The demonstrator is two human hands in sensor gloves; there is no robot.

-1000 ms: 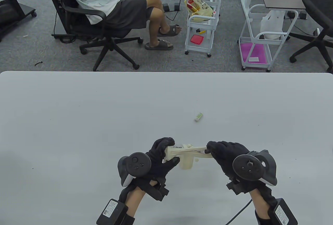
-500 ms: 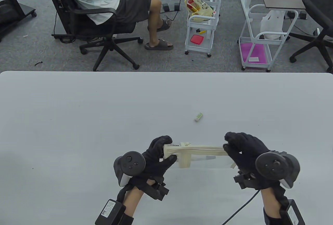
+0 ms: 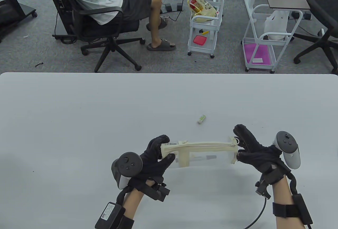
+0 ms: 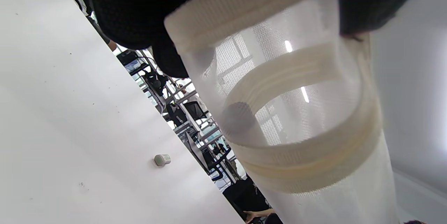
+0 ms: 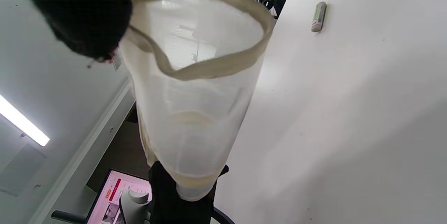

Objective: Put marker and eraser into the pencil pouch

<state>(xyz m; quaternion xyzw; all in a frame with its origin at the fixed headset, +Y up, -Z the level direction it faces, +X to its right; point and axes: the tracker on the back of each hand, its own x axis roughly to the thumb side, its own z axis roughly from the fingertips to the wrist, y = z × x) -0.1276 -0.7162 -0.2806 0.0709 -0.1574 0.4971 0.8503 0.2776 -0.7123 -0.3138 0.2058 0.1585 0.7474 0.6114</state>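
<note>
The cream mesh pencil pouch (image 3: 203, 152) lies stretched out between my hands near the table's front edge. My left hand (image 3: 166, 149) grips its left end. My right hand (image 3: 239, 144) is at its right end with fingers spread; the thumb (image 5: 87, 17) touches the pouch rim (image 5: 209, 66). The marker (image 3: 208, 157) shows through the mesh inside the pouch, and its dark end (image 4: 237, 117) shows in the left wrist view. The small white and green eraser (image 3: 201, 118) lies on the table beyond the pouch, apart from both hands. It also shows in the left wrist view (image 4: 161, 159) and the right wrist view (image 5: 318, 16).
The white table (image 3: 79, 120) stretches wide to the left and back. Beyond its far edge are a seated person on an office chair (image 3: 105, 14) and white carts (image 3: 203, 28).
My right hand has slid right along the pouch from its middle to its right end and spread its fingers. The pouch has stretched out to full length. My left hand has kept its grip.
</note>
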